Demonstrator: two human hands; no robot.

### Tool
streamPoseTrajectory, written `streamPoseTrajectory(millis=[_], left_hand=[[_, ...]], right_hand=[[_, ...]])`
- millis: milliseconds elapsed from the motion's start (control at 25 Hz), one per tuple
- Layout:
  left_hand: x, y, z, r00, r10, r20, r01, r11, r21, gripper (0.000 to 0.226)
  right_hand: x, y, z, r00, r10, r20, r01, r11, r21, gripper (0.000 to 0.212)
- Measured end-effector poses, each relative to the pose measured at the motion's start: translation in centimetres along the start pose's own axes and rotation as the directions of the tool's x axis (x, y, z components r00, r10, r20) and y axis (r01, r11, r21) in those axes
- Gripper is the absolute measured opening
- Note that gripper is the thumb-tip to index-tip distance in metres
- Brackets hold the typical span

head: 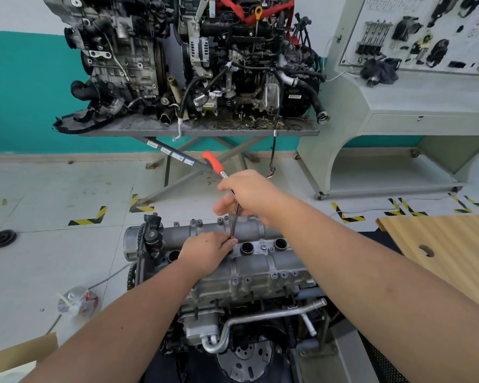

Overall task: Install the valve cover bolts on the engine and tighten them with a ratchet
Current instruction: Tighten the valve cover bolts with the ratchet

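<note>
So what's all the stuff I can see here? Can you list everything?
engine: one, grey, low in the middle, under the hands
ratchet: one, red handle with a metal shaft, standing on the engine's top
engines on stand: two, dark grey and black, on a metal stand at the back
parts board: one, pale with black parts, top right
wooden board: one, light brown, right edge
floor tape corners: several, yellow and black, on the floor
pulley: one, black, on the floor at left
left hand: one, fingers at the ratchet's lower end
right hand: one, gripping the ratchet's shaft
</note>
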State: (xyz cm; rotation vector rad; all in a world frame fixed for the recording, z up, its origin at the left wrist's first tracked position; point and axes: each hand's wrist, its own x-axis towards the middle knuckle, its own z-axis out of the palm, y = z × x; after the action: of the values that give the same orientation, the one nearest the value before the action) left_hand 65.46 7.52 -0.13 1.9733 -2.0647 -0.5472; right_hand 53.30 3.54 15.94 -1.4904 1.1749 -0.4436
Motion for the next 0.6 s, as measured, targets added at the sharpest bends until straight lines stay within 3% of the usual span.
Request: streamPoseTrajectory(millis=[80, 160, 240, 320, 360, 440, 520, 560, 600], left_hand=[[0.0, 0.0, -0.1, 1.0, 0.004, 0.007, -0.004, 1.0, 0.01, 0.036], [0.0, 0.0, -0.1, 1.0, 0.005, 0.022, -0.006, 1.0, 0.008, 0.037], [-0.1, 0.0, 0.0, 1.0, -0.01, 0.018, 0.01, 1.0, 0.001, 0.042], [0.0, 0.0, 0.0, 0.999, -0.033, 0.015, 0.033, 0.999, 0.012, 0.045], [0.0, 0.0, 0.0, 0.999, -0.04, 0.02, 0.039, 0.999, 0.023, 0.046], [0.0, 0.1, -0.1, 0.999, -0.046, 0.03, 0.045, 0.998, 0.033, 0.045], [-0.1, 0.1, -0.1, 0.998, -0.053, 0.02, 0.052, 0.998, 0.042, 0.044], [-0.2, 0.1, -0.1, 0.999, -0.048, 0.014, 0.047, 0.998, 0.051, 0.043], [-0.2, 0.3, -0.1, 0.998, -0.059, 0.019, 0.058, 0.997, 0.059, 0.04]], right_hand=[[-0.4, 0.4, 0.7, 0.998, 0.056, 0.032, -0.064, 0.921, 0.385, 0.017], [-0.5, 0.9, 1.5, 0.998, 0.052, 0.018, -0.051, 0.748, 0.662, 0.002], [-0.5, 1.3, 2.0, 0.996, 0.072, -0.051, 0.005, 0.534, 0.846, 0.012], [-0.5, 2.0, 2.3, 0.984, 0.079, -0.159, 0.114, 0.402, 0.909, 0.02], [-0.5, 2.5, 2.5, 0.979, 0.05, -0.196, 0.16, 0.395, 0.905, 0.02], [-0.7, 3.6, 3.1, 0.971, -0.034, -0.235, 0.218, 0.52, 0.826, 0.009], [-0.9, 4.8, 4.0, 0.954, -0.115, -0.277, 0.262, 0.768, 0.584, 0.016], [-1.0, 5.4, 4.4, 0.923, -0.185, -0.337, 0.32, 0.855, 0.407, 0.021], [-1.0, 5.9, 4.6, 0.864, -0.311, -0.396, 0.423, 0.876, 0.233, 0.025]])
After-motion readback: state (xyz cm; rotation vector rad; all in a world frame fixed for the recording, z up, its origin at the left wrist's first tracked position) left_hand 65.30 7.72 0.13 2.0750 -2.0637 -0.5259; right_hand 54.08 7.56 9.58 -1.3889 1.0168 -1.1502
